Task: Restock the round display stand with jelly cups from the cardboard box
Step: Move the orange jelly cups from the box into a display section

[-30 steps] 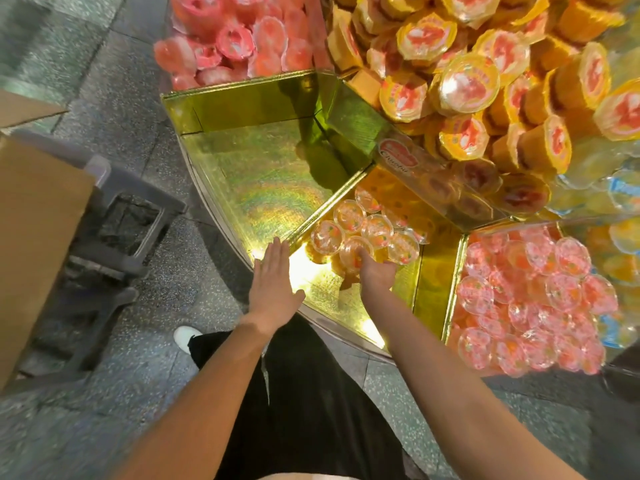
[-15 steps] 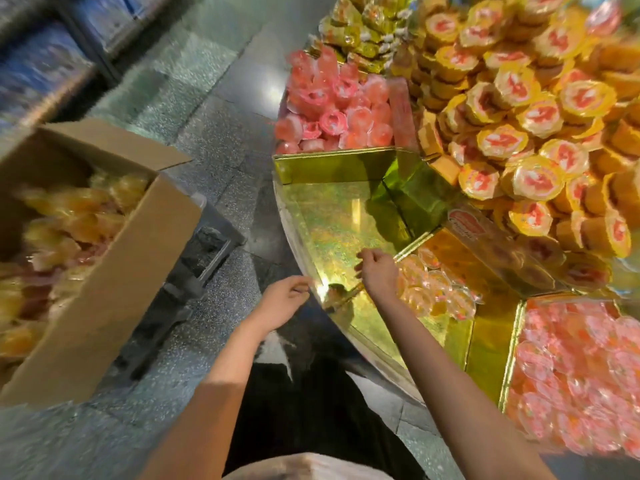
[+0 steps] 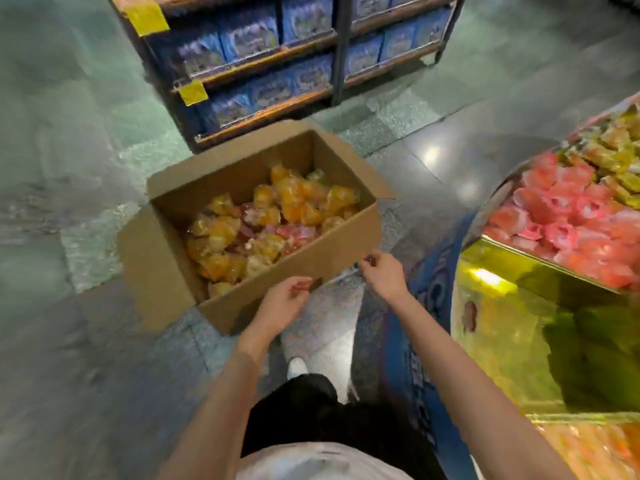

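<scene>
An open cardboard box (image 3: pixel 332 252) stands on the floor at centre, holding several orange and pink jelly cups (image 3: pixel 263 223). My left hand (image 3: pixel 282 303) hovers just before the box's near wall, fingers loosely curled, holding nothing I can make out. My right hand (image 3: pixel 382 273) is by the box's near right corner, fingers relaxed and empty. The round display stand (image 3: pixel 512 275) with gold foil compartments is at the right. Its nearest compartment holds no cups, and pink jelly cups (image 3: pixel 568 223) fill the one behind. The view is motion-blurred.
A dark shelf unit (image 3: pixel 277 64) with blue packages stands behind the box. The stand's blue base (image 3: pixel 422 341) lies between my right arm and the gold compartments. My shoe (image 3: pixel 298 367) is on the grey stone floor below the box.
My view has swung left from the stand to the box. Both hands have left the gold compartments and moved to the box's near wall.
</scene>
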Action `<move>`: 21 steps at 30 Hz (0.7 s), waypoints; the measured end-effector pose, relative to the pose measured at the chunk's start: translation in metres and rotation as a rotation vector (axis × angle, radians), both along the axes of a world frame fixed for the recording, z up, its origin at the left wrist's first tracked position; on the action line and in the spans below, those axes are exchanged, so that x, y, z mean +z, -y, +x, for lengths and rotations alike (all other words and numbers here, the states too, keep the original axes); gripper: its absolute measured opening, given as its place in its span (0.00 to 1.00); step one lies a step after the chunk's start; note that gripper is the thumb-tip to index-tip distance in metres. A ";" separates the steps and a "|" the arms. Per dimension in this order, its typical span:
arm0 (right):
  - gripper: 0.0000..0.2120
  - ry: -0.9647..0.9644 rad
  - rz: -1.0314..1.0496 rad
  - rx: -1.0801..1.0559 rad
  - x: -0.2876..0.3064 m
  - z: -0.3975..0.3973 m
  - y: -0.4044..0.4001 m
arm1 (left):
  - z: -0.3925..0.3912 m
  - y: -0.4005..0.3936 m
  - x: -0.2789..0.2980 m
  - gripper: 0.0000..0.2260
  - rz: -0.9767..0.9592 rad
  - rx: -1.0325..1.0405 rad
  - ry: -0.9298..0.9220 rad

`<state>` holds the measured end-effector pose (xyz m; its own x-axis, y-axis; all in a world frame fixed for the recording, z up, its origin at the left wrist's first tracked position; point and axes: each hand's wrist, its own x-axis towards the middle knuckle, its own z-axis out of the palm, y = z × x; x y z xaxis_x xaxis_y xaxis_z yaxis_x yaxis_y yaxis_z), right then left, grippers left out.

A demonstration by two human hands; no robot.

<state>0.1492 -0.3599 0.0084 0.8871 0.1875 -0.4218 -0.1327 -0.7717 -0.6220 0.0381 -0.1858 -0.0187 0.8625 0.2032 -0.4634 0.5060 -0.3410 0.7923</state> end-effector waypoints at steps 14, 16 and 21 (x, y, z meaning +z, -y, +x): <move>0.11 -0.066 -0.097 0.553 -0.048 0.012 -0.189 | -0.064 -0.127 -0.045 0.22 0.123 0.595 -0.117; 0.14 -0.097 -0.152 0.602 -0.065 0.018 -0.204 | -0.060 -0.133 -0.052 0.21 0.077 0.664 -0.155; 0.25 -0.195 -0.304 0.756 -0.111 0.037 -0.236 | -0.040 -0.151 -0.065 0.19 -0.071 0.864 -0.265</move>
<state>0.1857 -0.1235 -0.1027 0.4742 0.5558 -0.6829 0.4043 -0.8264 -0.3919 -0.0024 -0.0352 -0.0837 0.2863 0.6936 -0.6610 0.7317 0.2871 0.6182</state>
